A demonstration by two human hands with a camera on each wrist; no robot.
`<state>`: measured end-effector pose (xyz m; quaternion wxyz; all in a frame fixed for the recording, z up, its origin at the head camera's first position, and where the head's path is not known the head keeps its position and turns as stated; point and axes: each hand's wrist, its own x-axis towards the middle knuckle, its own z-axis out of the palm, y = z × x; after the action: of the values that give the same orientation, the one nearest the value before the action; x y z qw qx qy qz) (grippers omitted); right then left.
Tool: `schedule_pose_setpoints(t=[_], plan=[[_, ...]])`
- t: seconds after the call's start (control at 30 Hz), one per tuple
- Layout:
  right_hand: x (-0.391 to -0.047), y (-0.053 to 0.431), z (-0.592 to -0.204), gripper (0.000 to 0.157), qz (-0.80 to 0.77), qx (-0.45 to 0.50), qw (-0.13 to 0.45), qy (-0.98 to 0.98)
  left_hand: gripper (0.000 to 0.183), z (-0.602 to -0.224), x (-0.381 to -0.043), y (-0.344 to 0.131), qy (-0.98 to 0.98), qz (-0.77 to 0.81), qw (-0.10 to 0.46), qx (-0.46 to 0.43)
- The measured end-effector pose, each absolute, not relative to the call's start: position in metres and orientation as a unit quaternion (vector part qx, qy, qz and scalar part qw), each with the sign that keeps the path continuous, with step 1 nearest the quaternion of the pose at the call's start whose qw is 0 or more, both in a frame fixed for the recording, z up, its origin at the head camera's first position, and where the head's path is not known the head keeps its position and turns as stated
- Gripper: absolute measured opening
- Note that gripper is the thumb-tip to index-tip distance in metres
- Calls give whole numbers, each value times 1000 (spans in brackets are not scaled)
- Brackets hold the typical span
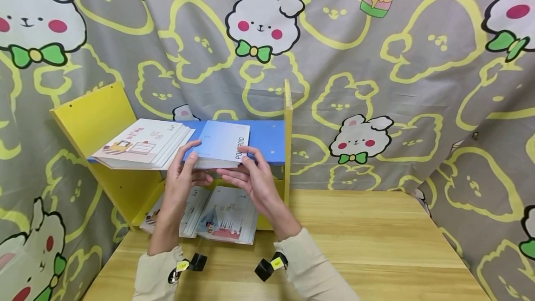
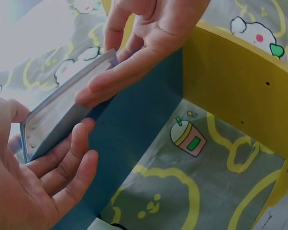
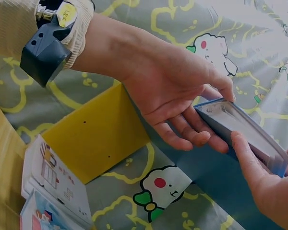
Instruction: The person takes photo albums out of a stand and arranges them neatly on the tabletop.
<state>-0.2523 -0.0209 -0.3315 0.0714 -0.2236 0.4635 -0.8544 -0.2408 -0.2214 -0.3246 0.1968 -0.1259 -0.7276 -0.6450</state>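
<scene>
Both hands hold a light-blue photo album (image 1: 221,140), its cover lettering partly hidden by fingers, at the front of the blue shelf board (image 1: 267,140). My left hand (image 1: 179,185) grips its left side, thumb on top and fingers below. At the right side, my right hand (image 1: 261,182) pinches it the same way. The album's pale page edges (image 3: 235,124) face me, and in the right wrist view it is held between the left hand (image 3: 168,91) and right hand (image 3: 269,191). Left of it, a stack of white illustrated albums (image 1: 140,143) lies on the same board.
A yellow side panel (image 1: 94,110) stands left and another yellow panel (image 1: 288,124) right of the blue board. Below lie more white illustrated albums, one with a tent picture (image 1: 230,212). The wooden table (image 1: 368,240) extends right, before a patterned curtain (image 1: 334,82).
</scene>
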Motion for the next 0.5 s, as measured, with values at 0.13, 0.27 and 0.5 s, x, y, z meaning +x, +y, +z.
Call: schedule_pose_setpoints(t=[0.13,0.27,0.5], plan=[[-252,-19,-333,34,-849,-224,68,474,44,-327,-238,-220,-716,-655,197,-135],[-251,-18,-334,35,-847,-222,63,478,45,-330,-235,-220,-705,-666,197,-147],[-248,-16,-336,35,-853,-221,56,469,47,-333,-230,-218,-701,-671,187,-151]])
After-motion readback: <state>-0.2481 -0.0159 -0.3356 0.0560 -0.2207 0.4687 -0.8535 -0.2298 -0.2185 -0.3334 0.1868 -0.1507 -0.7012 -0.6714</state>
